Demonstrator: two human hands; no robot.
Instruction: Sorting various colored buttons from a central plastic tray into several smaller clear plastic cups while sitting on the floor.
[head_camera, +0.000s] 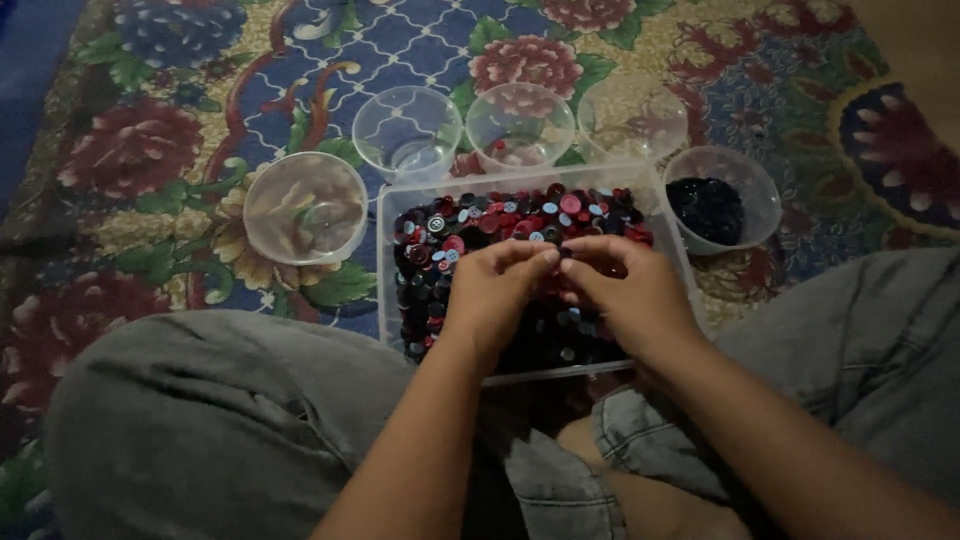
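I noted my left hand (495, 290) and right hand (620, 290) meeting fingertip to fingertip over the clear rectangular tray (392, 300) of mixed buttons (520, 215), fingers curled to pinch; whether either gripped a button, I could not tell. The tray sat between my knees, long axis crosswise. Beyond the hands stood 5 clear cups, presumably within reach; the one (765, 190) right of my right hand held dark buttons (706, 208).

Both hands, the left hand (495, 285) and right hand (625, 290), are covering the buttons (520, 215) lying under their fingers. Whether the fingertips are pinching anything is too dim to tell.
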